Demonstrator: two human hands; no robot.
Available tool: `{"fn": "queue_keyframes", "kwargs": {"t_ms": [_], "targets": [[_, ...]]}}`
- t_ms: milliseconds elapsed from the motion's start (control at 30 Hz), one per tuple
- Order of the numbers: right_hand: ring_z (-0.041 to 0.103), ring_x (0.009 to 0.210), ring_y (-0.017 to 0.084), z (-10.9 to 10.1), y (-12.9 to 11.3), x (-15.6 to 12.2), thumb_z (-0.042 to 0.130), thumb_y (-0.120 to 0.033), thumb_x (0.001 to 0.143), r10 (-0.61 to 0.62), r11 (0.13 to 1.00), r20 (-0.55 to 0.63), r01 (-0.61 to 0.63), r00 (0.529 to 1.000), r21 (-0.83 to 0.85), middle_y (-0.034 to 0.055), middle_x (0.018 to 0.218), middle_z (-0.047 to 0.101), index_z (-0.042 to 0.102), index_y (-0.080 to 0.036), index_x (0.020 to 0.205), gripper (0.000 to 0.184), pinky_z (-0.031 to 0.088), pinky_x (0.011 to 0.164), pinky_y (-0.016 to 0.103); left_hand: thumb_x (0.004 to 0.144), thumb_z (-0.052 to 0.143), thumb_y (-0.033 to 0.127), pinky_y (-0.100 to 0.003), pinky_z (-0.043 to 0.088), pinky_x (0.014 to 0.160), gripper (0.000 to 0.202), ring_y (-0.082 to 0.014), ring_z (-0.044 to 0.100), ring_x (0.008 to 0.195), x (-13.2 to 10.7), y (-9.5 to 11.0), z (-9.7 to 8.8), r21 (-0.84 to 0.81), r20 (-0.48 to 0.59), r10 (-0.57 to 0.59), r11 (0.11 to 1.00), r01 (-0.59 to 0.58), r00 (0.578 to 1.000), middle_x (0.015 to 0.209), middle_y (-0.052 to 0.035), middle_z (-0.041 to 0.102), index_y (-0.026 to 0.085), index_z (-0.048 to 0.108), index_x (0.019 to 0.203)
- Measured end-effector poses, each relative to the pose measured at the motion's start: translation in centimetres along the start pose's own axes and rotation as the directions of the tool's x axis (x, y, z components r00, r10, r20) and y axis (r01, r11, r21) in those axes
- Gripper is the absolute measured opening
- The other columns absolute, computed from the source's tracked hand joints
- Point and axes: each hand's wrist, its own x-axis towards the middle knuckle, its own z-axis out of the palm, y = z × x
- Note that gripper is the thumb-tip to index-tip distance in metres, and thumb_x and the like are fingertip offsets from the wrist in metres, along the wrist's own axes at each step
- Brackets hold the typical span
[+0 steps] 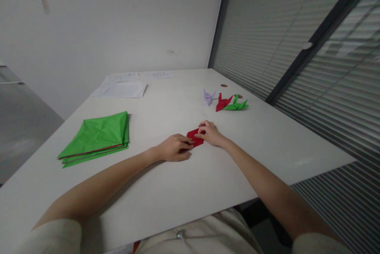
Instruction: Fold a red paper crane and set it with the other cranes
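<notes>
A small folded piece of red paper lies flat on the white table, partly covered by both hands. My left hand rests on its near left end with fingers curled and pressed down on it. My right hand pinches its far right end with closed fingertips. Both forearms stretch across the table toward it.
A stack of green paper sheets lies at the left, with a red sheet edge showing in it. Three folded paper figures stand farther back: lilac, red and green. White printed sheets lie at the far edge. Window blinds run along the right.
</notes>
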Motion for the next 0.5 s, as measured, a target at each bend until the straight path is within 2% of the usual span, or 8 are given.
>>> {"fn": "queue_keyframes", "kwargs": {"t_ms": [233, 500], "targets": [[0.047, 0.105, 0.026, -0.28, -0.46, -0.02, 0.070, -0.040, 0.077, 0.022, 1.000, 0.025, -0.023, 0.999, 0.019, 0.0085, 0.108, 0.054, 0.069, -0.021, 0.072, 0.020, 0.037, 0.097, 0.045, 0.084, 0.054, 0.025, -0.034, 0.046, 0.094, 0.023, -0.0216, 0.063, 0.103, -0.08, -0.06, 0.05, 0.013, -0.003, 0.022, 1.000, -0.022, 1.000, 0.117, -0.0106, 0.066, 0.017, 0.070, 0.099], [0.048, 0.104, 0.026, -0.10, -0.51, 0.01, 0.072, -0.039, 0.076, 0.036, 0.999, 0.002, -0.036, 0.999, 0.017, 0.0080, 0.107, 0.055, 0.069, -0.021, 0.069, 0.019, 0.038, 0.096, 0.044, 0.082, 0.056, 0.024, -0.035, 0.046, 0.092, 0.020, -0.0224, 0.062, 0.101, 0.01, -0.20, 0.24, 0.016, -0.025, 0.039, 0.999, -0.039, 0.999, 0.116, -0.0127, 0.064, 0.016, 0.069, 0.095]]}}
